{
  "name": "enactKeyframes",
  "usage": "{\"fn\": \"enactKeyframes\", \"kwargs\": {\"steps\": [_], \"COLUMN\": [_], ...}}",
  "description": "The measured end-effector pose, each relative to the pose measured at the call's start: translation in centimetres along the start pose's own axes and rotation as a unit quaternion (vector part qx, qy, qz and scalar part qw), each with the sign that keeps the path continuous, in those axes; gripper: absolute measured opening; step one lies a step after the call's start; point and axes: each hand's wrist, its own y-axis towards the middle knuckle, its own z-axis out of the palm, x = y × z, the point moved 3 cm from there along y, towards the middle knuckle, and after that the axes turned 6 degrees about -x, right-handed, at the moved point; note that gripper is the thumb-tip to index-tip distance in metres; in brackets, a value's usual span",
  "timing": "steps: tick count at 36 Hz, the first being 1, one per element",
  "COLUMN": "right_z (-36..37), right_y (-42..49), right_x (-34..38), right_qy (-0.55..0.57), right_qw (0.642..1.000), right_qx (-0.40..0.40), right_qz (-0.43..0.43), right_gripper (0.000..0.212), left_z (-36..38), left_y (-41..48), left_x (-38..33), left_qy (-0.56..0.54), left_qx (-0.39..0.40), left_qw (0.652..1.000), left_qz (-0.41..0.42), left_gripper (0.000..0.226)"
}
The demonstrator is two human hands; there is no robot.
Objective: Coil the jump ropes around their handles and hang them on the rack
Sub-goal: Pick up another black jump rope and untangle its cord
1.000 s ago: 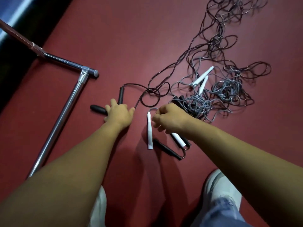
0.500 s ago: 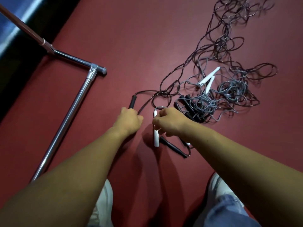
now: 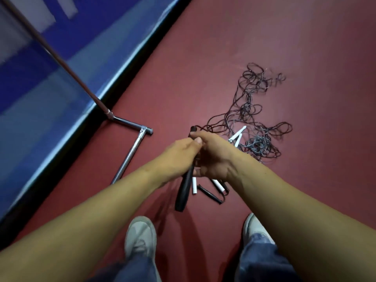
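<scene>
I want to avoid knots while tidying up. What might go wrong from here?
1. The black handles gripped by the left hand and right hand are tethered to the tangled pile; pulling may tighten knots or drag other ropes.
2. Loose white handles lie near the shoes and might get stepped on.

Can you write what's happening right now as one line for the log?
left hand: grips black handles | right hand: grips them too | ropes: tangled pile, not coiled | rack: at left
</scene>
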Motion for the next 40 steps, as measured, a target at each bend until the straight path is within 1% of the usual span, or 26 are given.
{"fn": "enactKeyframes", "kwargs": {"steps": [2,4,6,7,9,10,11,13,15,16,17,19,20,24,27,30,32,33,34,35,36,38,39,40], "right_z": [0.4,0.7,1.3,1.6,2.0,2.1,2.1,2.0,1.8,1.6,1.6,1.1,0.8,0.3,0.2,0.0,-0.5,-0.6,-0.6,-0.5,-0.4,0.0,0.3,0.6], "right_y": [-2.7,-5.3,-8.0,-9.3,-11.0,-11.8,-12.5,-13.3,-13.3,-13.1,-13.0,-12.6,-12.2,-11.3,-10.9,-11.0,-11.1,-11.3,-11.5,-11.8,-12.2,-12.8,-13.2,-13.4], "right_x": [-0.3,-0.5,-0.9,-1.1,-1.7,-1.9,-2.2,-2.8,-3.3,-3.5,-3.6,-3.5,-3.5,-3.2,-2.7,-2.0,-1.7,-1.5,-1.4,-1.3,-1.2,-1.3,-1.4,-1.5], "right_qy": [0.037,0.065,0.069,0.063,0.038,0.024,0.012,0.006,0.004,0.005,0.016,0.041,0.043,0.046,0.064,0.091,0.070,0.043,0.008,-0.025,-0.050,-0.077,-0.089,-0.107], "right_qw": [0.999,0.996,0.991,0.989,0.991,0.992,0.993,0.994,0.996,0.996,0.997,0.996,0.995,0.993,0.993,0.991,0.991,0.991,0.991,0.990,0.988,0.984,0.982,0.978], "right_qx": [0.021,0.061,0.113,0.126,0.121,0.110,0.103,0.097,0.076,0.059,0.046,0.013,-0.004,-0.059,-0.043,-0.025,-0.032,-0.028,-0.018,-0.001,0.018,0.048,0.064,0.083], "right_qz": [-0.003,-0.013,-0.028,-0.036,-0.052,-0.054,-0.054,-0.048,-0.052,-0.059,-0.066,-0.080,-0.087,-0.093,-0.088,-0.096,-0.110,-0.120,-0.131,-0.140,-0.146,-0.150,-0.153,-0.159], "right_gripper": [0.029,0.035,0.042,0.043,0.040,0.036,0.034,0.033,0.034,0.033,0.031,0.026,0.026,0.040,0.028,0.028,0.023,0.018,0.013,0.008,0.006,0.007,0.008,0.009], "left_z": [-0.4,-0.8,-1.2,-1.3,-1.1,-0.8,-0.7,-0.3,-0.3,-0.4,-0.4,-0.1,0.1,0.7,0.7,1.0,0.5,-0.3,-1.2,-2.1,-3.0,-4.1,-4.1,-3.8], "left_y": [-2.5,-4.3,-6.0,-6.7,-8.1,-8.7,-9.5,-10.5,-10.7,-10.6,-10.6,-11.0,-11.1,-11.4,-11.9,-12.7,-13.0,-12.7,-12.3,-11.6,-10.8,-9.3,-8.7,-8.3], "left_x": [-1.9,-3.3,-4.7,-5.0,-5.7,-6.0,-6.7,-7.4,-7.3,-7.1,-6.9,-7.2,-7.3,-7.3,-7.6,-8.2,-8.5,-8.4,-8.3,-8.0,-7.4,-6.1,-5.6,-5.1], "left_qy": [0.014,-0.007,-0.031,-0.032,-0.037,-0.042,-0.042,-0.029,-0.040,-0.032,-0.013,0.015,0.029,0.132,0.191,0.258,0.280,0.264,0.220,0.152,0.083,-0.026,-0.064,-0.100], "left_qx": [-0.019,-0.051,-0.098,-0.119,-0.142,-0.148,-0.159,-0.176,-0.191,-0.191,-0.182,-0.163,-0.157,-0.138,-0.111,-0.057,-0.017,-0.002,0.004,0.001,-0.011,-0.040,-0.030,0.006], "left_qw": [1.000,0.999,0.995,0.992,0.989,0.988,0.986,0.984,0.981,0.980,0.982,0.986,0.986,0.981,0.975,0.960,0.955,0.962,0.975,0.988,0.994,0.987,0.979,0.971], "left_qz": [0.008,0.010,0.014,0.009,0.004,0.012,0.021,0.026,-0.016,-0.039,-0.051,-0.044,-0.039,-0.018,0.029,0.095,0.097,0.075,0.037,-0.014,-0.067,-0.154,-0.189,-0.216], "left_gripper": [0.039,0.032,0.031,0.032,0.028,0.023,0.023,0.044,0.057,0.057,0.051,0.030,0.025,0.020,0.017,0.016,0.016,0.023,0.037,0.047,0.052,0.055,0.058,0.064]}}
